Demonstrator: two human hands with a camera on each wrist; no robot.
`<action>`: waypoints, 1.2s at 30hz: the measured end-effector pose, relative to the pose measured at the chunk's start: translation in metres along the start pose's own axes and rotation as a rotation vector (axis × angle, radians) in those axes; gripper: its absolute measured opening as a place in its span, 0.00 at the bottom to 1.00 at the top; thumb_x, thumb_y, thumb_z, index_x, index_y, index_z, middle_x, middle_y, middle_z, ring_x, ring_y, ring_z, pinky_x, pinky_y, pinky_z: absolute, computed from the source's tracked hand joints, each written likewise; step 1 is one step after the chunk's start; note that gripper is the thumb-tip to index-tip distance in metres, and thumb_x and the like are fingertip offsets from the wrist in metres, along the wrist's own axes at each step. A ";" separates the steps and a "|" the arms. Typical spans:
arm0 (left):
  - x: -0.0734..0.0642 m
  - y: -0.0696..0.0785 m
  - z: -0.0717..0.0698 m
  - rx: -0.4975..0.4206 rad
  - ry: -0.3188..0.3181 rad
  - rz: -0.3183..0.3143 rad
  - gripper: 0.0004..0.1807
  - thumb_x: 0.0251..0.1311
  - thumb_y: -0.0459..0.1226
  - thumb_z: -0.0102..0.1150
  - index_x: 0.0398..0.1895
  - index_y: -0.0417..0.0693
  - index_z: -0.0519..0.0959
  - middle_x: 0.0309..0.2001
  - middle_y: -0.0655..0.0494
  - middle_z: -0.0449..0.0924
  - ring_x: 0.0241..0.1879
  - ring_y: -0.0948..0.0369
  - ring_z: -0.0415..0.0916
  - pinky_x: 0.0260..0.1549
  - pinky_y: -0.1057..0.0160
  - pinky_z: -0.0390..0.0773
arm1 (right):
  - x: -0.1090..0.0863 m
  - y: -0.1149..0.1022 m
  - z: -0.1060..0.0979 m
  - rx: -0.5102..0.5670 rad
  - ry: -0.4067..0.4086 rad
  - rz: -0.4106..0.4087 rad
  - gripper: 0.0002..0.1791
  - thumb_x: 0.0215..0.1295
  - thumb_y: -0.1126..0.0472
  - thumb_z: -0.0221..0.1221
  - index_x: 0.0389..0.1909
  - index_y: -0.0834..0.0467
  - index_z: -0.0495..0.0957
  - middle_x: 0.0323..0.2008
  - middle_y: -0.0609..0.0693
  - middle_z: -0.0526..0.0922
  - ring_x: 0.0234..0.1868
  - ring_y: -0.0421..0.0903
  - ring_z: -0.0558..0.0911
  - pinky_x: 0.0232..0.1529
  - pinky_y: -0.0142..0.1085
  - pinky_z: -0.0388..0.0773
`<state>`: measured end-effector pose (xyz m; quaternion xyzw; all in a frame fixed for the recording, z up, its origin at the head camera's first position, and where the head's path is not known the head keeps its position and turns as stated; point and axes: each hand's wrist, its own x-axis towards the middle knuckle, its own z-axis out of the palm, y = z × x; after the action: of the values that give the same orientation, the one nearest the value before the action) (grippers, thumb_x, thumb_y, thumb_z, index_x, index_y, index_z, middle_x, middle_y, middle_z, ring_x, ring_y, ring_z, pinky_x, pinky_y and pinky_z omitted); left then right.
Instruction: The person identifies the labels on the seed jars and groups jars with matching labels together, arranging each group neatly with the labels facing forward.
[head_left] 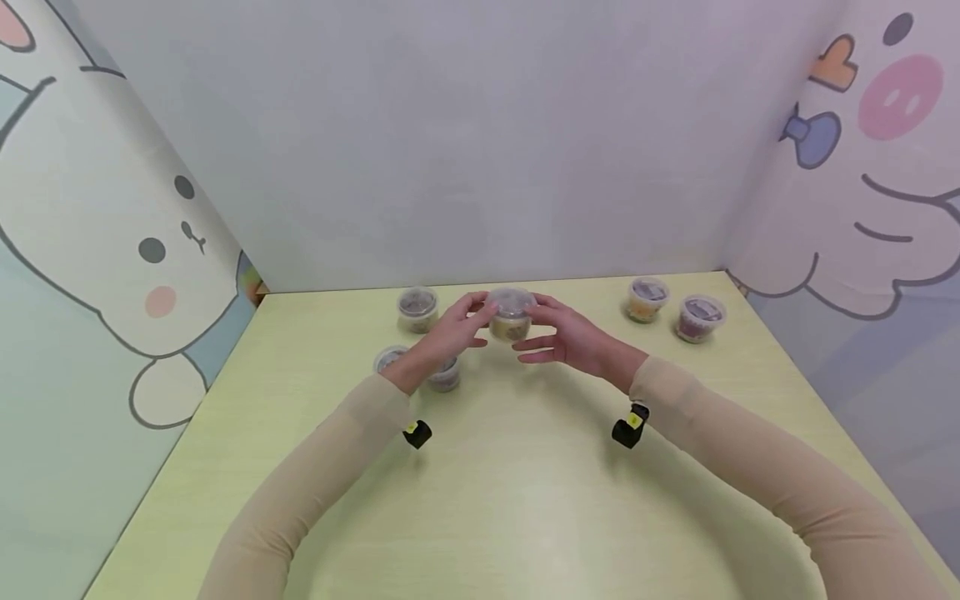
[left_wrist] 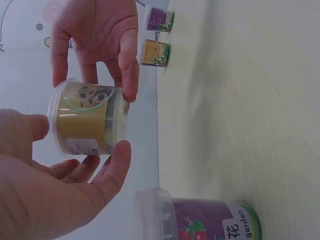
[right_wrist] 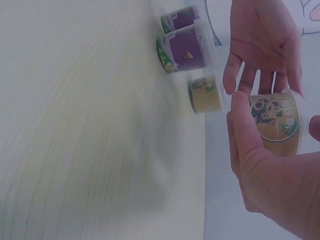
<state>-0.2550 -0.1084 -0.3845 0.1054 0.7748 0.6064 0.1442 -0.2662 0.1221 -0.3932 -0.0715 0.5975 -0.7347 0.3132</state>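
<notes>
Above the table, both hands hold a small round plastic tub (head_left: 512, 327) with a clear lid and a tan label with a dark printed picture. My left hand (head_left: 452, 327) grips its left side; in the left wrist view the thumb lies at the lid and the fingers bend round the base of the tub (left_wrist: 82, 122). My right hand (head_left: 576, 337) grips the opposite side, and its thumb and fingers show round the tub (right_wrist: 275, 135) in the right wrist view. Beneath the left wrist stand two tubs, one (head_left: 445, 377) partly covered and the other (head_left: 390, 357) behind the forearm.
Another lidded tub (head_left: 417, 310) stands at the back left of the pale table (head_left: 517, 500). At the back right are an orange-labelled tub (head_left: 645, 302) and a purple-labelled tub (head_left: 699, 320). A grey-white wall (head_left: 487, 150) borders the back; cartoon-printed panels flank both sides.
</notes>
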 end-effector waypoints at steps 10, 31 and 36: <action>0.010 0.002 0.008 -0.111 0.121 0.060 0.25 0.81 0.41 0.42 0.72 0.35 0.65 0.64 0.42 0.72 0.62 0.50 0.73 0.47 0.59 0.84 | 0.004 -0.002 0.015 0.019 0.060 -0.034 0.28 0.84 0.49 0.41 0.77 0.49 0.47 0.69 0.61 0.59 0.59 0.65 0.77 0.57 0.52 0.79; 0.007 -0.002 0.005 -0.115 0.088 0.064 0.30 0.80 0.52 0.41 0.75 0.44 0.63 0.69 0.48 0.68 0.69 0.53 0.66 0.55 0.52 0.80 | 0.003 -0.006 0.010 0.043 0.069 -0.062 0.33 0.80 0.47 0.50 0.77 0.57 0.58 0.69 0.60 0.64 0.52 0.53 0.81 0.57 0.47 0.80; 0.006 -0.002 0.003 -0.116 0.103 0.055 0.29 0.80 0.52 0.38 0.73 0.43 0.66 0.65 0.46 0.71 0.65 0.50 0.70 0.52 0.52 0.81 | 0.004 -0.007 0.012 0.003 0.072 -0.056 0.34 0.79 0.44 0.49 0.78 0.55 0.57 0.69 0.60 0.63 0.54 0.56 0.79 0.55 0.47 0.81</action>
<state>-0.2597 -0.1042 -0.3878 0.0867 0.7415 0.6587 0.0933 -0.2663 0.1111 -0.3842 -0.0614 0.6050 -0.7463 0.2708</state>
